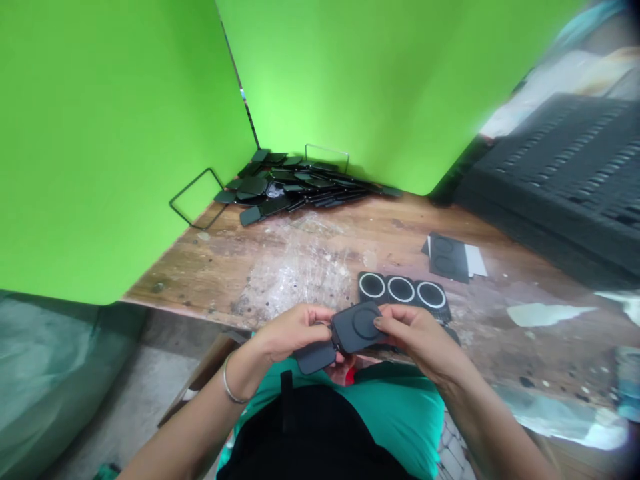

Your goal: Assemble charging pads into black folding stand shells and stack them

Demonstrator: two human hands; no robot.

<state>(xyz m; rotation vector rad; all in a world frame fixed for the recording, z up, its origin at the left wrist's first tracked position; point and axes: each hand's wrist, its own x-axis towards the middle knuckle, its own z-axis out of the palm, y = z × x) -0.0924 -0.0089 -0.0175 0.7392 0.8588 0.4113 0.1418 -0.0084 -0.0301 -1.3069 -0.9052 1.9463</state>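
A dark grey folding wireless charger [356,327], its hinged pads opened out, is held over the front edge of the table. My left hand [295,333] is closed on it near the hinge. On the right pad, beside its round ring mark, the thumb and fingers of my right hand [415,333] pinch the edge. Just behind my right hand lies a row of three dark pads with white rings [401,289], side by side on the worn wooden table [300,260]. My hands partly cover the row's near side.
Many flat black pieces [300,183] lie heaped against the green panels [375,87]. Thin wire frames [175,200] stand by the heap. A dark card with ring marks [447,257] rests on white paper [476,260]. A large black slotted crate [560,167] occupies the right.
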